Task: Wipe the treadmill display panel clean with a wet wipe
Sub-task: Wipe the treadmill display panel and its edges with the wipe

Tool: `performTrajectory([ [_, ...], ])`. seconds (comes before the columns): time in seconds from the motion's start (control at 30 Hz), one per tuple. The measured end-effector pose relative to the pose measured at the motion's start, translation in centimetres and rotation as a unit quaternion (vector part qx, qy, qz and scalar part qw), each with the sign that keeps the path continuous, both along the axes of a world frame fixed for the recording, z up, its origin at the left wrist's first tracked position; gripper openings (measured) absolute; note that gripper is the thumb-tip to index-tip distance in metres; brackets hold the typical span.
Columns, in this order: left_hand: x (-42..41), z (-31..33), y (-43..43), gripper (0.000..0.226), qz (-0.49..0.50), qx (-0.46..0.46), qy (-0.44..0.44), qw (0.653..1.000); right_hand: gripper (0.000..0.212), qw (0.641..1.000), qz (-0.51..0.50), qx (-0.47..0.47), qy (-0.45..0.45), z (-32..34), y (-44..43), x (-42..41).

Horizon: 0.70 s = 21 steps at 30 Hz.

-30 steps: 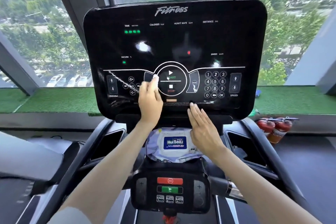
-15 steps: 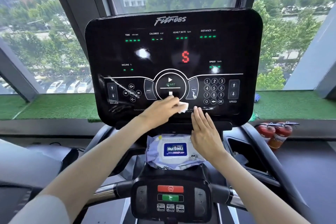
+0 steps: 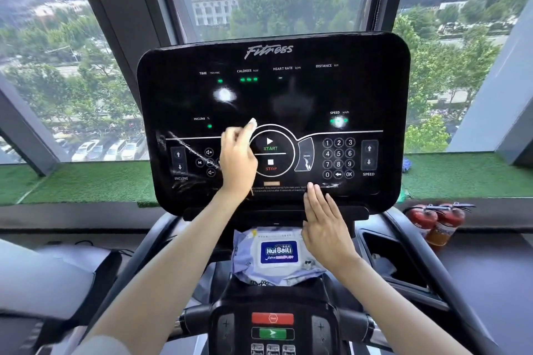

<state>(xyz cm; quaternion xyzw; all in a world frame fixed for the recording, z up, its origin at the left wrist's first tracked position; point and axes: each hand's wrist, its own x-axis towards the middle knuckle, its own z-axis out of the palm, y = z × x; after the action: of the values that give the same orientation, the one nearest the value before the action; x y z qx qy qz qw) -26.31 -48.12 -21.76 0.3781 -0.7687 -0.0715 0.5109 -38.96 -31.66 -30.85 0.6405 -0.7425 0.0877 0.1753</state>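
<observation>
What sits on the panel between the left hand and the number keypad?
Head view: beside the left hand holding the wet wipe, the START/STOP control, then the MODE button.

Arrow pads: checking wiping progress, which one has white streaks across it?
The INCLINE pad at far left; streaks cross it, while the SPEED pad at right shows none.
</observation>
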Motion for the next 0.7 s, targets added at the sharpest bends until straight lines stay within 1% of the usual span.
performTrajectory([
  [0.03,-0.7,-0.2,0.5,0.063,-0.006,0.000,-0.011,1.000,0.059,1.000,-0.001,0.001,-0.002,0.0,0.0,0.0],
  [0.07,-1.4,-0.6,1.3,0.065,-0.040,-0.024,-0.068,0.997,0.059,1.000,-0.001,0.002,-0.003,-0.1,0.0,0.0],
  [0.1,-1.7,-1.3,2.0,0.065,-0.098,-0.063,-0.147,0.982,0.059,1.000,-0.001,0.003,-0.002,-0.1,0.1,0.0],
  [0.13,-1.7,-1.8,2.4,0.066,-0.157,-0.099,-0.224,0.957,0.059,1.000,0.000,0.004,0.000,-0.1,0.1,-0.1],
  [0.17,-1.3,-1.9,2.2,0.068,-0.194,-0.125,-0.274,0.934,0.059,1.000,0.001,0.006,0.002,-0.1,0.1,-0.1],
  [0.2,-0.8,-1.5,1.5,0.069,-0.201,-0.137,-0.281,0.929,0.059,1.000,0.001,0.007,0.002,-0.1,0.2,-0.1],
  [0.23,-0.5,-0.9,0.7,0.069,-0.177,-0.134,-0.250,0.942,0.060,1.000,-0.001,0.006,0.002,-0.1,0.2,-0.1],
  [0.3,-0.2,0.6,-0.7,0.067,-0.071,-0.085,-0.108,0.988,0.060,1.000,-0.005,0.007,-0.001,0.0,0.1,0.0],
  [0.33,-0.4,1.1,-1.0,0.066,-0.019,-0.048,-0.032,0.998,0.060,1.000,-0.006,0.007,-0.003,0.0,0.1,0.0],
  [0.37,-0.9,1.4,-0.8,0.066,0.012,-0.019,0.019,1.000,0.060,1.000,-0.006,0.007,-0.003,0.0,0.1,0.0],
  [0.4,-1.7,1.3,-0.1,0.065,0.012,-0.010,0.028,0.999,0.060,1.000,-0.005,0.005,-0.002,0.0,0.1,0.0],
  [0.43,-2.5,0.8,0.7,0.065,-0.022,-0.022,-0.012,0.999,0.059,1.000,-0.003,0.004,-0.001,-0.1,0.1,0.0],
  [0.47,-3.1,-0.1,1.7,0.065,-0.085,-0.053,-0.086,0.991,0.059,1.000,-0.002,0.005,0.001,-0.1,0.1,-0.1],
  [0.5,-3.2,-1.2,2.6,0.066,-0.152,-0.095,-0.168,0.969,0.059,1.000,0.000,0.005,0.003,-0.1,0.2,-0.2],
  [0.53,-2.9,-1.9,2.7,0.068,-0.200,-0.131,-0.224,0.945,0.059,1.000,0.002,0.007,0.006,-0.1,0.2,-0.2],
  [0.57,-2.5,-1.8,2.2,0.068,-0.219,-0.145,-0.237,0.935,0.059,1.000,0.003,0.007,0.007,-0.1,0.3,-0.2],
  [0.6,-2.2,-1.3,1.3,0.066,-0.204,-0.140,-0.207,0.946,0.060,1.000,0.004,0.006,0.008,0.0,0.3,-0.2],
  [0.67,-1.8,0.5,-0.2,0.059,-0.117,-0.090,-0.079,0.986,0.061,1.000,0.002,0.008,0.009,0.0,0.2,-0.1],
  [0.7,-1.9,1.3,-0.7,0.059,-0.069,-0.058,-0.017,0.996,0.062,1.000,0.001,0.010,0.010,0.1,0.2,-0.1],
])
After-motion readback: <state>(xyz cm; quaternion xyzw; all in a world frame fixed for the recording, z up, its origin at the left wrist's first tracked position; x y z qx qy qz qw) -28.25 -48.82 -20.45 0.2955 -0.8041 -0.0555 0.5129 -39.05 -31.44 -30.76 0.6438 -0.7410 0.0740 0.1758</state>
